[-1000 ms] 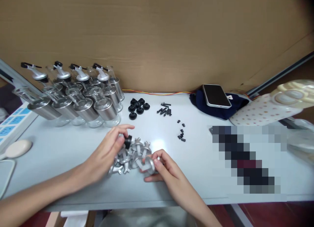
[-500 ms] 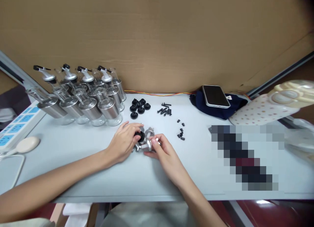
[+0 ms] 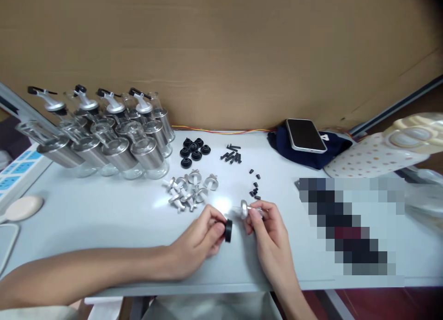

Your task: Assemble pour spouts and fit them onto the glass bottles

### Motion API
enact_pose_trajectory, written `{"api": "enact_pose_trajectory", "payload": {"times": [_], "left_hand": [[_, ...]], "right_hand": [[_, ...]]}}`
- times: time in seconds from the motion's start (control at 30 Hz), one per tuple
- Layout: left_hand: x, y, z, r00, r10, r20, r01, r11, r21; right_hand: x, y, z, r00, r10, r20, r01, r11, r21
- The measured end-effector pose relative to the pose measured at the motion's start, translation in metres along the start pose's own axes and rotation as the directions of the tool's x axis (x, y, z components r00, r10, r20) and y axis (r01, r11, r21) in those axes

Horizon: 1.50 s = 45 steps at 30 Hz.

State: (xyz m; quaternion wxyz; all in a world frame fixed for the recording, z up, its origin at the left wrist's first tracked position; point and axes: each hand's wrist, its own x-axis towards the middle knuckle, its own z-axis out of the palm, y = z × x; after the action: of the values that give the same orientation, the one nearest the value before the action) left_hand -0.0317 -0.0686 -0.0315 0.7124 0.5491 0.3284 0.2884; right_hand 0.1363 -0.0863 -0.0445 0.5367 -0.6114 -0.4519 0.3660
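My left hand (image 3: 207,234) pinches a round black rubber stopper (image 3: 228,231) over the front of the table. Just right of it, my right hand (image 3: 266,221) grips a silver pourer spout (image 3: 244,210) with its thin tube end toward the left. The stopper and the spout are apart. Behind my left hand lies a loose group of silver pourer spouts (image 3: 194,176). Further back, several black stoppers (image 3: 195,145) are clustered. Small black levers (image 3: 232,157) and tiny black caps (image 3: 255,185) lie to the right of them.
Glass bottles with steel sleeves (image 3: 117,151) stand at the back left, some topped with pourers. A power strip (image 3: 17,177) lies at the far left. A phone (image 3: 306,135) rests on dark cloth (image 3: 280,147) beside a dotted container (image 3: 367,156). Cardboard (image 3: 221,57) rises behind.
Both hands have come away from the spout pile, toward me and to the right. A spout is now lifted in my right hand, and the stopper in my left is clearly visible.
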Motion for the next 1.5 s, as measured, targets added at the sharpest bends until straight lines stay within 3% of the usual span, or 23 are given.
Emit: {"api": "enact_pose_trajectory", "payload": {"times": [0.1,0.2,0.37,0.5,0.63,0.83,1.07,1.3,1.5], "left_hand": [[0.01,-0.003,-0.003,0.992,-0.121,-0.046,0.113,0.984,-0.14],[0.016,-0.004,-0.007,0.986,-0.152,-0.068,0.137,0.973,-0.184],[0.013,-0.006,-0.003,0.989,-0.055,-0.139,0.04,0.993,-0.11],[0.012,-0.007,-0.002,0.992,-0.004,-0.124,-0.002,0.999,-0.047],[0.015,-0.006,-0.004,0.988,-0.03,-0.15,0.019,0.997,-0.078],[0.014,-0.005,-0.005,0.987,-0.035,-0.159,0.019,0.995,-0.1],[0.016,-0.002,-0.007,0.982,-0.071,-0.177,0.058,0.995,-0.075],[0.019,-0.001,-0.007,0.983,-0.099,-0.157,0.075,0.985,-0.154],[0.019,-0.001,-0.008,0.985,-0.103,-0.14,0.082,0.985,-0.151]], "right_hand": [[-0.005,0.003,0.0,0.998,-0.035,-0.057,0.034,0.999,-0.024],[-0.006,0.002,0.003,0.997,-0.074,0.015,0.075,0.997,-0.018],[-0.006,0.001,0.006,0.986,-0.154,0.065,0.156,0.988,-0.022],[-0.008,-0.001,0.003,0.989,-0.15,0.022,0.15,0.988,-0.024],[-0.009,-0.001,0.0,0.99,-0.143,0.0,0.143,0.99,-0.002],[-0.006,-0.001,0.0,0.979,-0.075,0.188,0.074,0.997,0.01],[-0.005,0.001,0.002,0.984,-0.129,0.124,0.146,0.979,-0.139],[-0.006,0.0,0.0,0.993,-0.077,0.085,0.086,0.99,-0.108],[-0.005,-0.001,0.0,0.986,-0.086,0.145,0.099,0.992,-0.082]]}}
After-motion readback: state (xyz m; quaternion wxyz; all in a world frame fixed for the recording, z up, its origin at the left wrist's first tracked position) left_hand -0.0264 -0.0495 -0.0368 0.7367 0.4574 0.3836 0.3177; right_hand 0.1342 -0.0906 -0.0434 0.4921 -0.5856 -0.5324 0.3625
